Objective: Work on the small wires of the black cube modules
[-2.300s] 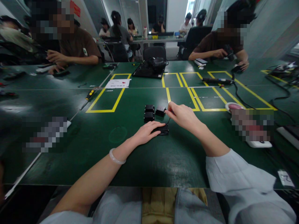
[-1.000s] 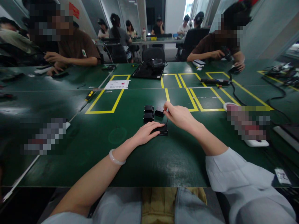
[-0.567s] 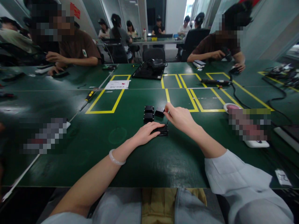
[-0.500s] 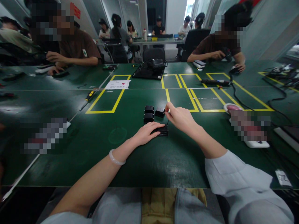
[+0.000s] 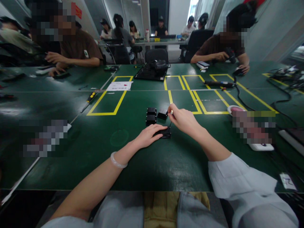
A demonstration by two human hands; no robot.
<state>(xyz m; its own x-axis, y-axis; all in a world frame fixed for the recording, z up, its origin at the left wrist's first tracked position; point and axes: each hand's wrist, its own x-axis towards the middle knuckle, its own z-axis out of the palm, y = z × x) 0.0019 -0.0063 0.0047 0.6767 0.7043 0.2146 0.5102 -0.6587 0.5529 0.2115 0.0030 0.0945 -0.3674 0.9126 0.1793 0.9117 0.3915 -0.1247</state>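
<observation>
My left hand (image 5: 152, 134) lies over a small black box (image 5: 166, 134) on the green table, fingers across its top and thumb along its near side. Between the fingertips of my right hand (image 5: 181, 118) is a thin-shafted dark tool (image 5: 170, 124), its shaft pointing down at the box's right end. The grip hides the tool's upper part, so its exact kind is unclear. Just beyond, two similar black boxes (image 5: 151, 119) stand one behind the other, with another black box (image 5: 162, 114) beside them, close to my right fingertips.
A yellow-and-black screwdriver (image 5: 90, 97) lies at left. Yellow tape (image 5: 197, 106) outlines areas on the table. A paper sheet (image 5: 119, 85), a black panel (image 5: 148, 74) and a corded black tool (image 5: 219, 84) lie farther back. Blurred-out phones flank me; co-workers sit opposite.
Both hands stay nearly in place, left on the box and right on the tool. The black box beside my right fingertips shows a little more of its top.
</observation>
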